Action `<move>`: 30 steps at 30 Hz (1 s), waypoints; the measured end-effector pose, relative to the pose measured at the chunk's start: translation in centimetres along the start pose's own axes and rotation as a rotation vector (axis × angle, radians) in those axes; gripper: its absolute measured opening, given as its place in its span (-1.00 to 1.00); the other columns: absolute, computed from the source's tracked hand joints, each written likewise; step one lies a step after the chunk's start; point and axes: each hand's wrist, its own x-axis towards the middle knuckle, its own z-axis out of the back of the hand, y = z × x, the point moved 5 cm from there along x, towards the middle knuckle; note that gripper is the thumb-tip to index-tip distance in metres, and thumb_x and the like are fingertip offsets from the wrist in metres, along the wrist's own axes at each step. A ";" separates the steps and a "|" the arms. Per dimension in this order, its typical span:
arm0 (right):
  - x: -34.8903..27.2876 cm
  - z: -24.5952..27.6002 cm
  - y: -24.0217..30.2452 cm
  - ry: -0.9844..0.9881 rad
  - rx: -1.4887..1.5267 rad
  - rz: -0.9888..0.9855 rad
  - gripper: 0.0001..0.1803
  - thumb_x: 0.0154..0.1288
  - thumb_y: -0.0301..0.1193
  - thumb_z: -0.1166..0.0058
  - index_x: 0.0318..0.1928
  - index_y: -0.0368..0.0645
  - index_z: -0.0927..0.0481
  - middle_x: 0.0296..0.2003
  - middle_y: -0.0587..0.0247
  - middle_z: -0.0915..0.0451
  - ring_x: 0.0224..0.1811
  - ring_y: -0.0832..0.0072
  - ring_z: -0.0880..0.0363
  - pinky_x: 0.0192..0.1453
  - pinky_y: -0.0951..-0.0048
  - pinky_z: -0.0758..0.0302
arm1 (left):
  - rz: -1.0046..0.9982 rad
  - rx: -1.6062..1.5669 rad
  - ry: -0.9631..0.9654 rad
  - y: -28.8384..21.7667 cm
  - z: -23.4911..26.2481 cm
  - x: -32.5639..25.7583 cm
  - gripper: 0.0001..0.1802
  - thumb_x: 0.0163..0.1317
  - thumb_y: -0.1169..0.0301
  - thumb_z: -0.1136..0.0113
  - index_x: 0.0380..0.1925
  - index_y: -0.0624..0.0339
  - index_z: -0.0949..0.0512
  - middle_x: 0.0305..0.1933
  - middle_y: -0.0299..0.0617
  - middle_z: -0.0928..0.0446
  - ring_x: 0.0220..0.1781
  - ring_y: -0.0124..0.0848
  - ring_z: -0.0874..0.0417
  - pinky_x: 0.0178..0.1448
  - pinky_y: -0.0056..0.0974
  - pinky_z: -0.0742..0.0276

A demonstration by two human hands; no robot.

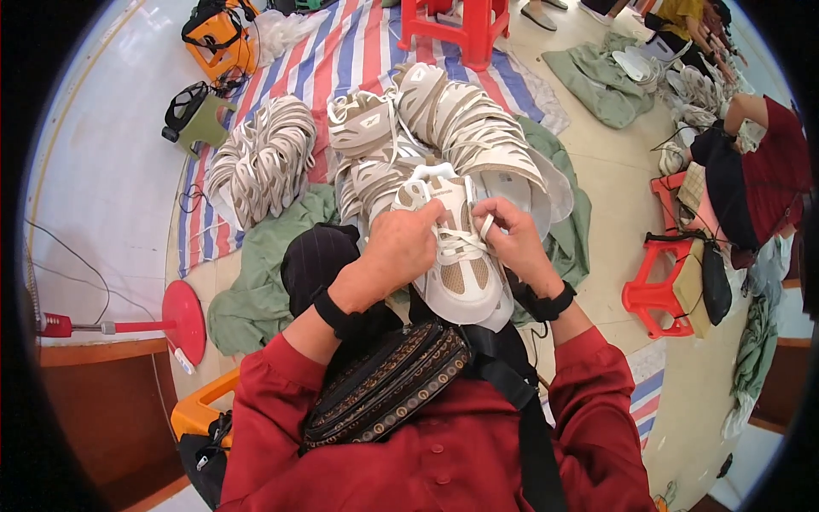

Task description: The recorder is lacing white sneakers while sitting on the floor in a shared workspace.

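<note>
A white and beige sneaker [465, 277] rests over my lap, its toe pointing toward me. My left hand [401, 243] is closed at the left side of its lacing, fingers curled against the upper; whether a lace is also pinched there is hidden. On the other side, my right hand [516, 241] pinches a white shoelace [486, 227] between thumb and forefinger. The lace crosses the tongue in several rows. Just beyond the sneaker, stacked shoe uppers [478, 128] lie in rows, touching one another.
Another row of shoe uppers [263, 158] lies at the left on a striped sheet [345, 51]. Green cloth [247, 294] spreads under and beside my knees. Red stools [657, 286] stand at the right, near another person [772, 179]. A red round base [183, 322] is at the left.
</note>
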 end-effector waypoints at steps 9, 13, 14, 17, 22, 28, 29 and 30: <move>0.5 1.4 -0.7 0.120 0.286 -0.144 -0.84 0.28 -0.56 -0.06 -0.13 -0.24 -0.54 -0.33 0.46 -0.55 -0.33 0.73 -0.46 -0.22 0.66 -0.42 | 0.024 -0.149 -0.059 0.6 -0.2 -0.2 -0.75 0.15 0.50 0.05 -0.13 0.12 -0.38 -0.61 0.08 -0.45 -0.46 0.13 -0.55 -0.31 0.11 -0.41; 0.4 3.6 -1.5 -0.052 0.101 -0.052 -0.84 0.26 -0.62 0.07 -0.20 -0.26 -0.55 -0.44 0.44 -0.52 -0.38 0.70 -0.46 -0.26 0.60 -0.43 | 0.020 -0.155 -0.052 0.6 -0.3 0.0 -0.74 0.15 0.48 0.05 -0.12 0.09 -0.38 -0.59 0.11 -0.46 -0.45 0.16 -0.53 -0.30 0.14 -0.41; 0.5 3.8 -1.6 -0.086 0.077 -0.037 -0.85 0.25 -0.61 0.05 -0.20 -0.25 -0.55 -0.43 0.44 -0.53 -0.36 0.69 -0.47 -0.26 0.60 -0.43 | -0.001 -0.158 -0.065 0.6 -0.3 -0.3 -0.74 0.14 0.47 0.03 -0.13 0.07 -0.39 -0.57 0.14 -0.46 -0.43 0.18 -0.53 -0.29 0.15 -0.42; 1.2 3.7 0.0 -0.123 -0.041 0.081 -0.85 0.22 -0.59 0.00 -0.19 -0.23 -0.56 -0.32 0.36 -0.56 -0.27 0.61 -0.49 -0.21 0.57 -0.44 | 0.025 -0.169 -0.051 0.6 -0.3 -0.9 -0.75 0.13 0.49 0.02 -0.14 0.09 -0.40 -0.55 0.16 -0.48 -0.42 0.20 -0.53 -0.26 0.17 -0.43; 2.3 0.2 6.5 0.160 -0.548 0.609 -0.75 0.14 -0.55 -0.06 -0.12 -0.16 -0.55 -0.01 0.15 -0.53 -0.06 0.23 -0.56 -0.02 0.29 -0.50 | -0.013 -0.223 -0.052 0.6 -0.4 -1.2 -0.77 0.14 0.46 0.01 -0.17 0.14 -0.42 -0.51 0.20 -0.49 -0.38 0.21 -0.54 -0.23 0.15 -0.44; 4.2 -0.7 6.9 0.532 -0.874 0.558 -0.77 0.12 -0.44 -0.11 -0.17 -0.18 -0.49 -0.09 0.10 -0.49 -0.13 0.10 -0.54 -0.10 0.13 -0.49 | -0.031 -0.167 0.092 0.8 0.4 -0.5 -0.75 0.13 0.42 0.00 -0.15 0.15 -0.42 -0.50 0.19 -0.51 -0.38 0.19 -0.56 -0.25 0.14 -0.45; 4.5 -1.0 6.6 0.611 -0.945 0.563 -0.76 0.12 -0.45 -0.11 -0.18 -0.18 -0.48 -0.09 0.09 -0.48 -0.15 0.10 -0.55 -0.13 0.12 -0.48 | -0.041 -0.167 0.093 1.0 0.7 -0.2 -0.75 0.13 0.42 0.00 -0.15 0.15 -0.42 -0.50 0.19 -0.51 -0.38 0.19 -0.56 -0.25 0.14 -0.45; 4.9 -1.1 6.9 0.605 -0.925 0.599 -0.81 0.07 -0.44 -0.12 -0.27 -0.20 -0.52 -0.18 0.08 -0.51 -0.21 0.09 -0.57 -0.19 0.11 -0.49 | -0.051 -0.151 0.130 1.1 0.9 0.0 -0.73 0.13 0.42 -0.01 -0.13 0.14 -0.42 -0.51 0.18 -0.51 -0.39 0.18 -0.56 -0.26 0.13 -0.45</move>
